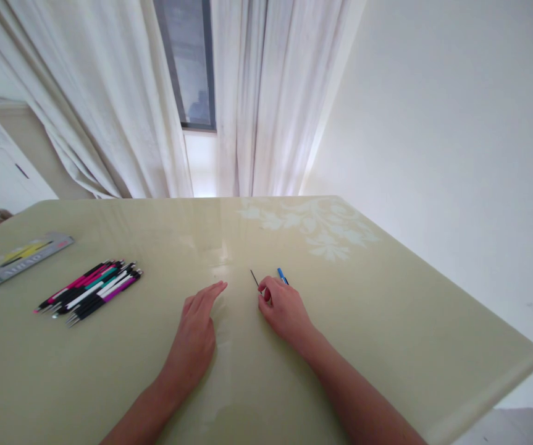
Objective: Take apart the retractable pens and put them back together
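My right hand [287, 309] rests on the table with thumb and fingers pinched at the near end of a thin black stick [254, 278] that looks like a pen refill. Just beyond its knuckles lies a blue pen part [281, 274], its lower end dark and partly hidden by the hand. My left hand [196, 330] is to the left, fingers stretched out together and holding nothing. A tiny dark speck [215, 276] sits on the tabletop beyond its fingertips, too small to make out.
Several pens [92, 287] with black, pink, green, white and purple parts lie in a row at the left of the pale table [386, 346]. Behind them is a grey and yellow pen box [23, 259]. Curtains [280, 93] and a wall stand past the table's far edge.
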Tool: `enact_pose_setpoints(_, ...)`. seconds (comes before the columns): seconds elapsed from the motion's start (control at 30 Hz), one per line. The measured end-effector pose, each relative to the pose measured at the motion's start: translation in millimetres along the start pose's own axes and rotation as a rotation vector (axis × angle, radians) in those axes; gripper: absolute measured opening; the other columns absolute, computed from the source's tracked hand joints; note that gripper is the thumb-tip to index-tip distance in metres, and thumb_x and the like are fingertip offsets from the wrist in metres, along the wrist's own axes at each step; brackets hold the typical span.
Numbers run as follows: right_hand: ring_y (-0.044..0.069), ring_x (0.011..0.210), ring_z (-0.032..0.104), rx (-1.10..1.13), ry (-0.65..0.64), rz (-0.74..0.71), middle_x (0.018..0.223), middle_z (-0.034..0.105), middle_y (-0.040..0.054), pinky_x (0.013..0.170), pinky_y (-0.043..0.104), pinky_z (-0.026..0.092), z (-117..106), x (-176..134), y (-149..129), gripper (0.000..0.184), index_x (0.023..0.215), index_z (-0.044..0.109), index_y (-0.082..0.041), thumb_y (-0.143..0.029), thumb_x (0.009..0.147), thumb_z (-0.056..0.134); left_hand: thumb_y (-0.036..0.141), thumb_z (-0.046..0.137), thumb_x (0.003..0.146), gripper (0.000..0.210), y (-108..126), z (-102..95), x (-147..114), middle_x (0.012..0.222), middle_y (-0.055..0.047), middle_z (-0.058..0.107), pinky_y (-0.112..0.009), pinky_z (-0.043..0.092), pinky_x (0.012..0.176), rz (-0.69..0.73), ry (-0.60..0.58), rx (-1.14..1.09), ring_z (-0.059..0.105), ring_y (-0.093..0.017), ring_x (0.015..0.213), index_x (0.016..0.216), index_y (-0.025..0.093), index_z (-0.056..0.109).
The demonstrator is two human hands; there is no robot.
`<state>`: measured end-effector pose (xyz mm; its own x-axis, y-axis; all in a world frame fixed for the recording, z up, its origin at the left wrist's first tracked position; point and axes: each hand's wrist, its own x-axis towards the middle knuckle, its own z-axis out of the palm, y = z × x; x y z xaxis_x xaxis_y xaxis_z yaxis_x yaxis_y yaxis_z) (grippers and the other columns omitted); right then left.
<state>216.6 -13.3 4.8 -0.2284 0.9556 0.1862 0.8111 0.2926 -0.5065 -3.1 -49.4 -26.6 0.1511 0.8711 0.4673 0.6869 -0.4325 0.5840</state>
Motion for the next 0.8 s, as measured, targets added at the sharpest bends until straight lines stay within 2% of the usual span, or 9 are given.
enact_pose_setpoints(0.13,0.016,0.075,0.058,-0.010,0.024,-0.023,0.084,0.064,0.0009,0.071,0.029,0.043,0.2,-5.3,-3.0,0.007,0.095,0.061,-0.021,-0.020,0.088,0.062,-0.003,0.038,0.077,0.065,3.7,0.9,-0.4,0.126,-0.008,0.064,-0.046,0.050,0.101,-0.054,0.008,-0.011,0.059,-0.023,0.109,0.136,0.022,0.054)
enact_pose_setpoints(0.23,0.020,0.088,0.062,-0.042,0.154,0.004,0.092,0.067,0.0050,0.081,0.032,0.047,-10.3,25.8,12.5,0.014,0.101,0.063,-0.020,-0.032,0.096,0.056,-0.002,0.038,0.077,0.062,8.2,2.4,0.3,0.121,-0.007,0.065,-0.042,0.053,0.096,-0.116,0.024,-0.041,0.061,-0.022,0.102,0.132,0.022,0.056)
enact_pose_setpoints(0.33,0.025,0.111,0.062,-0.148,0.213,0.017,0.121,0.067,0.0124,0.101,0.039,0.044,-27.4,107.2,46.6,0.031,0.121,0.063,-0.018,-0.037,0.099,0.052,-0.001,0.039,0.076,0.060,12.0,4.0,0.5,0.117,-0.007,0.067,-0.041,0.054,0.093,-0.151,0.042,-0.077,0.062,-0.022,0.101,0.128,0.021,0.059)
enact_pose_setpoints(0.4,0.029,0.133,0.051,-0.248,0.192,0.096,0.147,0.054,0.0158,0.112,0.042,0.038,-34.6,174.5,73.2,0.045,0.140,0.054,-0.015,-0.038,0.101,0.048,-0.001,0.038,0.076,0.060,12.7,4.7,-0.6,0.118,-0.006,0.067,-0.041,0.054,0.094,-0.156,0.036,-0.092,0.062,-0.022,0.103,0.127,0.022,0.059)
enact_pose_setpoints(0.47,0.032,0.148,0.035,-0.342,0.078,0.168,0.164,0.031,0.0161,0.118,0.044,0.032,-32.7,232.3,97.4,0.058,0.153,0.040,-0.014,-0.043,0.102,0.044,-0.001,0.038,0.077,0.060,12.0,5.0,-2.7,0.119,-0.006,0.067,-0.042,0.053,0.095,-0.160,0.013,-0.097,0.061,-0.023,0.106,0.128,0.023,0.059)
enact_pose_setpoints(0.53,0.030,0.153,0.026,-0.398,-0.064,0.208,0.167,0.024,0.0167,0.121,0.044,0.027,-21.7,269.1,117.1,0.065,0.157,0.033,-0.011,-0.049,0.104,0.037,-0.001,0.039,0.078,0.059,11.4,4.8,-4.5,0.120,-0.006,0.066,-0.042,0.053,0.096,-0.174,-0.016,-0.099,0.061,-0.023,0.107,0.129,0.024,0.058)
enact_pose_setpoints(0.6,0.028,0.154,0.024,-0.401,-0.106,0.203,0.166,0.026,0.0170,0.124,0.046,0.022,-7.1,284.2,132.4,0.067,0.159,0.029,-0.009,-0.049,0.105,0.029,-0.001,0.039,0.078,0.060,12.3,4.0,-5.0,0.120,-0.006,0.066,-0.041,0.053,0.096,-0.199,-0.034,-0.108,0.060,-0.022,0.107,0.129,0.024,0.057)
enact_pose_setpoints(0.67,0.027,0.155,0.020,-0.402,-0.122,0.190,0.167,0.022,0.0163,0.125,0.047,0.018,4.5,285.9,143.5,0.067,0.160,0.026,-0.009,-0.048,0.106,0.023,-0.002,0.038,0.078,0.060,14.8,2.6,-3.7,0.120,-0.006,0.065,-0.040,0.052,0.097,-0.229,-0.048,-0.123,0.059,-0.022,0.108,0.128,0.025,0.056)
enact_pose_setpoints(0.8,0.024,0.156,0.019,-0.406,-0.132,0.158,0.168,0.021,0.0140,0.126,0.045,0.017,11.8,281.4,152.7,0.063,0.161,0.024,-0.008,-0.038,0.106,0.020,-0.002,0.038,0.077,0.059,19.2,-1.0,-0.1,0.117,-0.005,0.065,-0.040,0.051,0.096,-0.259,-0.069,-0.134,0.059,-0.022,0.107,0.126,0.026,0.056)
